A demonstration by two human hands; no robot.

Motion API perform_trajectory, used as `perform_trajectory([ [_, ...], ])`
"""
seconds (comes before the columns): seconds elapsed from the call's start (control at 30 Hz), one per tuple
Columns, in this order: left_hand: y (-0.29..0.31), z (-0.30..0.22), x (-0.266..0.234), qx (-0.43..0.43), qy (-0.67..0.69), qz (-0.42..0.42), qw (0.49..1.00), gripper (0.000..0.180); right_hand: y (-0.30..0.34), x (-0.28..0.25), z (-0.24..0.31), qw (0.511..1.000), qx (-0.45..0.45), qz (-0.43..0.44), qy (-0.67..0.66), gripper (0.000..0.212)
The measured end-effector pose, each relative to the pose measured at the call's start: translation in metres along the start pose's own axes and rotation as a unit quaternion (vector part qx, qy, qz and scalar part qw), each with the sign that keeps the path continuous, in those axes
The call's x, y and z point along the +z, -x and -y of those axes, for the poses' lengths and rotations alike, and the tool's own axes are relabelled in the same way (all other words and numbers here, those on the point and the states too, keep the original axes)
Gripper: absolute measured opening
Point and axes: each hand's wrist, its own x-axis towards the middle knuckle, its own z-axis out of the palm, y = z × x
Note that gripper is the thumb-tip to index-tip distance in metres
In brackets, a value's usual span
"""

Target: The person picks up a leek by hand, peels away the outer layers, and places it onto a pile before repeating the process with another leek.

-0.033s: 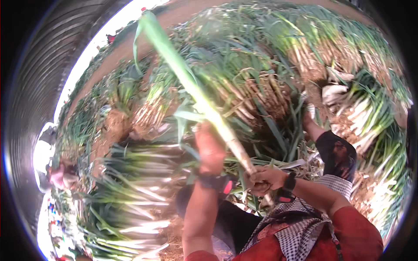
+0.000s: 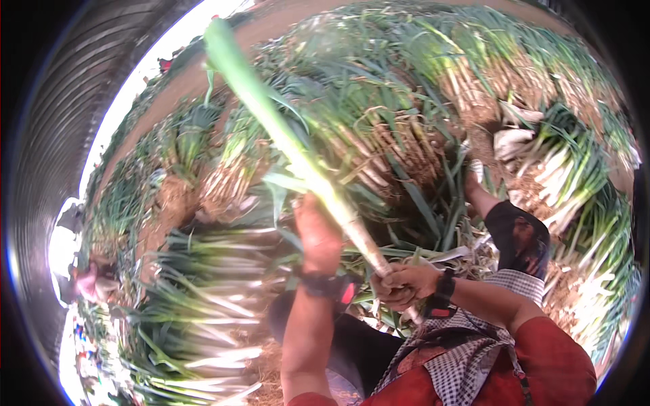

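Observation:
A long leek (image 2: pixel 342 210) slants across the middle of the head view, its green top at the upper left and its pale root end low near my lap. My right hand (image 2: pixel 409 283) is closed round the pale lower stalk. Higher up, my left hand (image 2: pixel 317 220) meets the stalk from beneath; its fingers are hidden behind the leek and blurred, so their grip does not show. A loose leaf (image 2: pixel 281 181) sticks out to the left beside that hand.
Cleaned leeks (image 2: pixel 223 287) lie in a row to my left. Untrimmed leek bundles (image 2: pixel 399 145) with soil on them stand ahead. More white-stemmed leeks (image 2: pixel 575 176) lie at the right. My bent knee (image 2: pixel 518 233) is on the right; a ribbed curved wall (image 2: pixel 61 135) rises far left.
The leek and both hands have shifted slightly left in the picture, and the whole scene has drifted a little the same way. My right hand keeps its hold on the stalk.

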Motion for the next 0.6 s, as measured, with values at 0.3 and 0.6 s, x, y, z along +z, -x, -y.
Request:
perform_trajectory([
  [0.3,-0.003,-0.002,0.025,0.025,0.036,0.004,0.999,0.045,-0.018,-0.008,-0.010,0.910,-0.149,-0.264,0.282,0.031],
  [0.6,-0.004,-0.009,0.031,-0.073,-0.019,0.053,0.996,0.010,0.011,0.001,-0.002,0.990,-0.038,-0.072,0.112,0.031],
])
